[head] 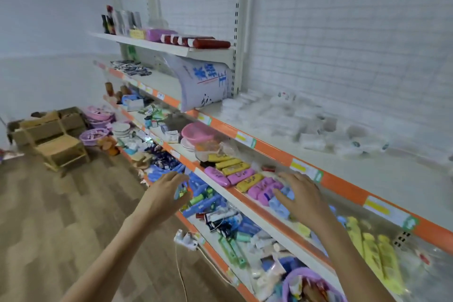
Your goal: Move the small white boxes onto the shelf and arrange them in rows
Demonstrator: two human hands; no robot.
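Two bare forearms reach up from the bottom of the frame toward the orange-edged shelving, both hands empty with fingers spread and relaxed. At centre the left hand (pixel 166 193) hovers over the blue packets on the lower tier, while the right hand (pixel 300 195), right of centre, hangs above the pink and yellow cases (pixel 241 175) on the middle tier, palm down. Blurred small white boxes (pixel 277 117) lie loosely heaped on the upper shelf (pixel 367 171) at centre right, well above both hands.
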